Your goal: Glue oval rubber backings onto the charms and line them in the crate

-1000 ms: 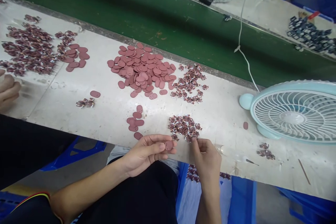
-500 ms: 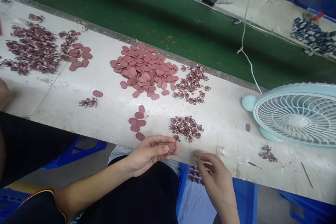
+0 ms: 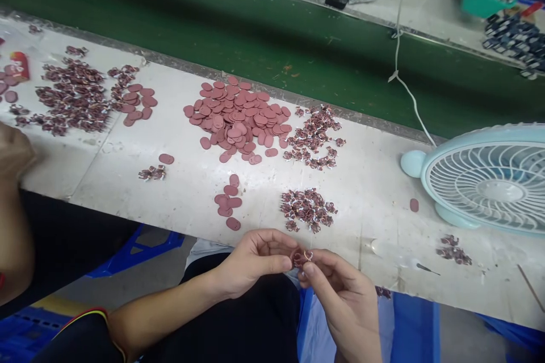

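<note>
Small brown figure (image 3: 301, 258) is held at the near edge of the tabletop (image 3: 370, 181), pinched from both sides at the middle of the scene. Just beyond it, space is bounded by a near clump of figures (image 3: 307, 209) and, to the left, by a short line of oval discs (image 3: 233, 223). Farther off, the far edge is lined by a large heap of discs (image 3: 238, 119) and a far clump of figures (image 3: 315, 139). Wider room is left to the right, between the clumps and the fan (image 3: 500, 191), where a lone disc (image 3: 414, 205) is laid near the fan's base. Below the near edge, a blue bin (image 3: 417, 323) is partly covered by the right forearm.

The left hand (image 3: 259, 261) is brought in from the left, thumb laid forward and fingers curled; its grip is clamped on the figure's left side. The right hand (image 3: 344, 300) is angled in from the near right, its grip closed by thumb and forefinger on the other side. Whether a disc is held behind the figure cannot be told.
</note>
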`<state>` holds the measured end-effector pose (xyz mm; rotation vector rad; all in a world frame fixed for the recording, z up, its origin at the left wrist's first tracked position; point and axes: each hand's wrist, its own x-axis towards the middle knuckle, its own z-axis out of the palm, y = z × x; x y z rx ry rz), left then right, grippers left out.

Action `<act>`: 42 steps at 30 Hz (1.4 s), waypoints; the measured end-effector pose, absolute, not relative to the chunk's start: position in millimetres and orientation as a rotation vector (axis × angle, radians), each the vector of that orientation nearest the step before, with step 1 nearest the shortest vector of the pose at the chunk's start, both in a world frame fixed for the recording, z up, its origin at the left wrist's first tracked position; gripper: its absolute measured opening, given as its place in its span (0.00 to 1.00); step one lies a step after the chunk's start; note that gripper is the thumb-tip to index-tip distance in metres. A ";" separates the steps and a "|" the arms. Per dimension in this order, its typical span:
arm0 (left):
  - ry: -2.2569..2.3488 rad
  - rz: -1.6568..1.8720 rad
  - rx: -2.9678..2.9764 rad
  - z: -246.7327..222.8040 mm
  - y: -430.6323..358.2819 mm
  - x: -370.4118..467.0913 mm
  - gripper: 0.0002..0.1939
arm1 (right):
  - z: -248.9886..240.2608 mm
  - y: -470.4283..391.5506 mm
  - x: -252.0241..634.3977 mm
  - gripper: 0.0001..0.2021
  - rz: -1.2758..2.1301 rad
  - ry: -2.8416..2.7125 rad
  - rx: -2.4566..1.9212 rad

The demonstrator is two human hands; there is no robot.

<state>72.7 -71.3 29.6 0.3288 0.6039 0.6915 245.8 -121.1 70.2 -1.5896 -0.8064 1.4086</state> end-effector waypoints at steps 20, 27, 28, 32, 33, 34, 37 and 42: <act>0.706 0.791 0.448 38.5 -75.5 81.0 0.05 | 69.0 -116.2 240.1 0.06 1.349 -0.815 -1.553; 0.741 0.751 0.481 42.8 -69.2 77.9 0.05 | 71.5 -117.9 238.3 0.06 1.313 -0.788 -1.542; 0.746 0.745 0.487 43.0 -67.8 77.5 0.05 | 71.1 -118.1 237.8 0.06 1.313 -0.782 -1.544; 0.760 0.739 0.518 41.4 -67.9 78.2 0.05 | 64.0 -118.4 236.3 0.07 1.335 -0.755 -1.550; 0.773 0.745 0.528 40.8 -69.4 78.9 0.06 | 60.7 -118.9 236.5 0.07 1.348 -0.743 -1.552; 0.794 0.753 0.541 40.4 -71.1 79.3 0.06 | 56.8 -119.8 237.1 0.08 1.358 -0.718 -1.550; 0.871 0.743 0.693 40.0 -71.8 75.6 0.09 | 44.1 -127.9 245.0 0.09 1.349 -0.589 -1.525; 1.193 0.744 1.387 37.5 -32.7 35.8 0.13 | 28.3 -173.4 289.9 0.11 1.049 -0.309 -1.660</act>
